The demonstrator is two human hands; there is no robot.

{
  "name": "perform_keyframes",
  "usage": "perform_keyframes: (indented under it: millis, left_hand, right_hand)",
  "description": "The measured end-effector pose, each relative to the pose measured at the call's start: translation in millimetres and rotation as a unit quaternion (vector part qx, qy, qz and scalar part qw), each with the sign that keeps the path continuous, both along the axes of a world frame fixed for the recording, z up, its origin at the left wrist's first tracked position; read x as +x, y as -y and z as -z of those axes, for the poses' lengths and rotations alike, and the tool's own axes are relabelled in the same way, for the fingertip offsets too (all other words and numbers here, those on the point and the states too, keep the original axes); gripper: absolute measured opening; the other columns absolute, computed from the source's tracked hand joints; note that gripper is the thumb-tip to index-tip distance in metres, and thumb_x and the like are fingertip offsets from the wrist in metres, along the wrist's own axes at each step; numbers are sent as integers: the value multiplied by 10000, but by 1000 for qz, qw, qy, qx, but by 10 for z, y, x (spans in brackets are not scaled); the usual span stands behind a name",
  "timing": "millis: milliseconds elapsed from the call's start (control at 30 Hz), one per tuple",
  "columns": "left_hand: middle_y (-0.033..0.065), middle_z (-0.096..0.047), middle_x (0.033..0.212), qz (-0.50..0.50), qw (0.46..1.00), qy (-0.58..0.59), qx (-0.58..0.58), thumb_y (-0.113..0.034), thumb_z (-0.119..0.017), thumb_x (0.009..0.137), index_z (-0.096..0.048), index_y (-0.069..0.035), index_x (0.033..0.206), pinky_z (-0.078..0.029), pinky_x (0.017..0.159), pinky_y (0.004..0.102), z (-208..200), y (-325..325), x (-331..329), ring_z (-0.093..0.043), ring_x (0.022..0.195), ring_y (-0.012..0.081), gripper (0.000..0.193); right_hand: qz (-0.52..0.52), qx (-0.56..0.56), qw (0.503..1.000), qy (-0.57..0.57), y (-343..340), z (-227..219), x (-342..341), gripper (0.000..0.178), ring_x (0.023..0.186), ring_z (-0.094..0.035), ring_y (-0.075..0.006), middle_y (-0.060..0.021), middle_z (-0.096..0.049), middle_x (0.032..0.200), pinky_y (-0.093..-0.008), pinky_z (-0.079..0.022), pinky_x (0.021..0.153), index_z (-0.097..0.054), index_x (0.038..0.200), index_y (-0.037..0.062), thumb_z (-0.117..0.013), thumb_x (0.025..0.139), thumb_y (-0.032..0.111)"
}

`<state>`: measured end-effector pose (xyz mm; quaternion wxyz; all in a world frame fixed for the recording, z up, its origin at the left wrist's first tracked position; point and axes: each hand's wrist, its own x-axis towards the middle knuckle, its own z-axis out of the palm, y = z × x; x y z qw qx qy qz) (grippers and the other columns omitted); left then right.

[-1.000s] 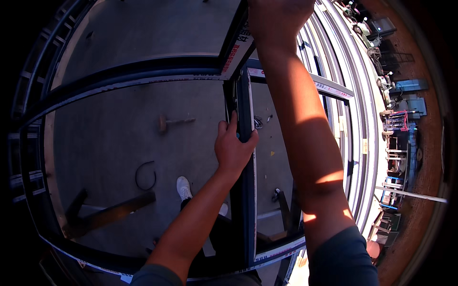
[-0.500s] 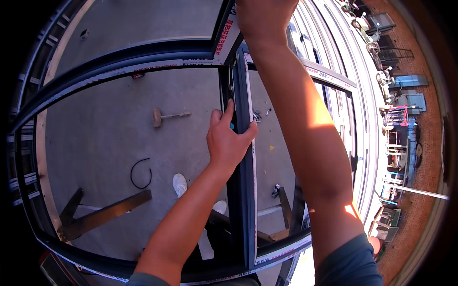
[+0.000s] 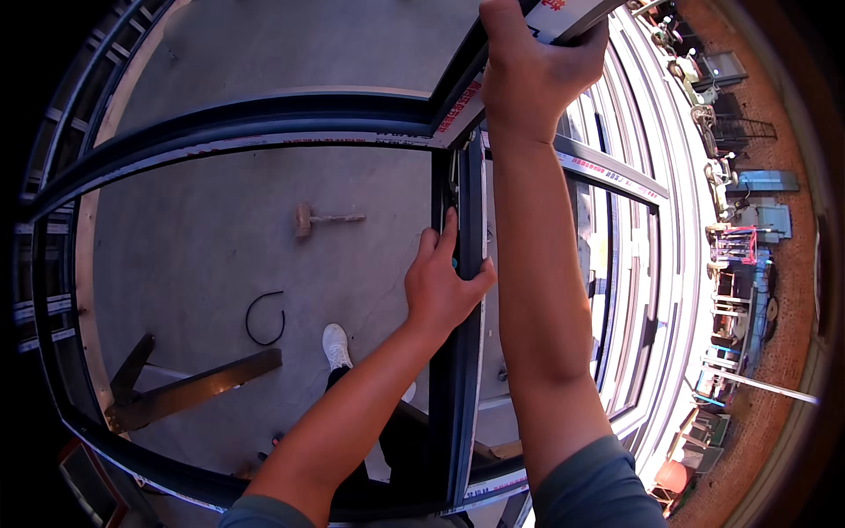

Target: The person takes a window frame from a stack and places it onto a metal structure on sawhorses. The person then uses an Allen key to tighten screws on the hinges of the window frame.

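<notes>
A dark metal window frame (image 3: 466, 352) with printed protective film lies before me, split by a dark upright bar. My left hand (image 3: 444, 282) is closed on that bar, its index finger reaching along the inner groove and its thumb across to the right edge. A small turquoise spot (image 3: 454, 263) shows beside the fingers; its kind is unclear. Metal hardware (image 3: 454, 176) sits in the groove beyond the fingertip. At the top, my right hand (image 3: 541, 84) is wrapped around one side of a filmed window sash (image 3: 462, 110), whose corner meets the bar's far end.
Through the frame I see a mallet (image 3: 304, 220), a curved black strip (image 3: 251, 308) and a trestle leg (image 3: 202, 387) on the grey floor. My white shoe (image 3: 335, 345) is below. Stacked pale profiles (image 3: 673, 264) stand at right, with carts and equipment beyond.
The right hand and sash corner have shifted right and lower in the picture, showing the fingers around the sash. The left hand stays on the bar; the whole view has also shifted slightly.
</notes>
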<state>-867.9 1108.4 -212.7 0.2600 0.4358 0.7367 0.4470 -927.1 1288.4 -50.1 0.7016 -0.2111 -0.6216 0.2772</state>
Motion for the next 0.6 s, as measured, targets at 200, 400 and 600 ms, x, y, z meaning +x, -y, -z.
perform_keyframes:
  millis: [200, 400, 600]
  left_hand:
    - [103, -532, 984, 3, 1000, 0, -2, -363, -748, 788, -486, -27, 1507, -551, 688, 377, 36, -27, 18, -652, 762, 258, 836]
    - [84, -513, 965, 11, 1000, 18, -10, -348, -768, 814, -470, 50, 1495, -529, 675, 349, 23, 9, -7, -615, 783, 195, 844]
    - [82, -520, 974, 19, 998, 42, -35, -370, -762, 798, -466, 21, 1509, -538, 658, 343, 77, 65, -19, -624, 753, 184, 864]
  right_hand:
    - [9, 25, 1000, 5, -69, 4, 3, 432, 867, -619, -176, -94, -663, 968, -312, -513, 813, -595, 1138, -46, -780, 785, 119]
    - [-2, 32, 999, -4, -11, 41, 10, 393, 854, -615, -178, -104, -666, 959, -314, -505, 794, -609, 1081, -59, -764, 788, 151]
    - [0, 65, 998, 24, -30, 118, 38, 334, 813, -590, -154, -61, -646, 917, -293, -479, 755, -636, 1045, -38, -752, 831, 192]
